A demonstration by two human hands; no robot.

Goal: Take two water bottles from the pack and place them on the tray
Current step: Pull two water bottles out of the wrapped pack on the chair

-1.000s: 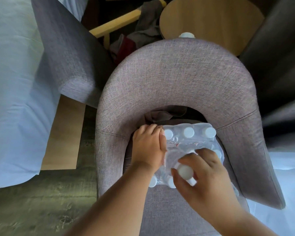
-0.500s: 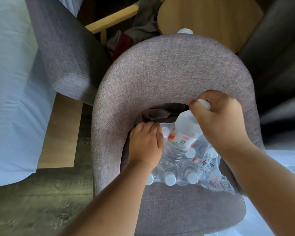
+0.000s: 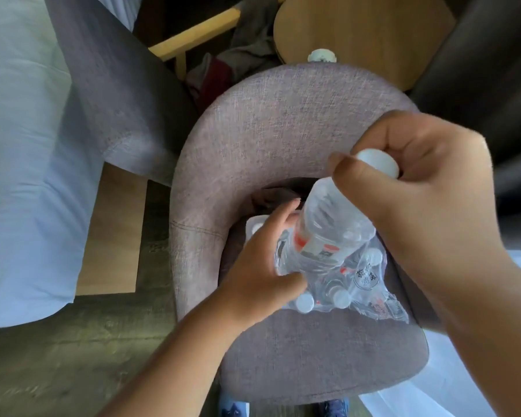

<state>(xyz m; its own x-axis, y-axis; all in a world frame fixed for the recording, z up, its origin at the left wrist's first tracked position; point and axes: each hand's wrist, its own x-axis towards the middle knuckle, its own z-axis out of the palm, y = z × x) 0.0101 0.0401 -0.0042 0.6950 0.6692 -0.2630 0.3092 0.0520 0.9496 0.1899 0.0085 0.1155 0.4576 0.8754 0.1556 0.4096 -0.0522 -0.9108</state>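
Observation:
A shrink-wrapped pack of water bottles [image 3: 370, 284] with white caps sits on the seat of a grey fabric chair [image 3: 283, 139]. My right hand [image 3: 427, 188] grips a clear water bottle [image 3: 331, 224] by its white cap and holds it tilted above the pack. Its lower end still sits in the torn plastic wrap. My left hand [image 3: 262, 260] rests on the left side of the pack, fingers spread, its thumb against the wrap. No tray is recognisable in view.
A round wooden table [image 3: 364, 34] stands behind the chair back, with a white bottle cap [image 3: 321, 55] showing just over the back. A bed with pale blue sheets [image 3: 21, 145] fills the left. A second grey chair [image 3: 109, 85] stands at upper left.
My right hand has pulled the bottle further up and out of the pack, toward the camera. My left hand has shifted lower on the pack and spread its fingers.

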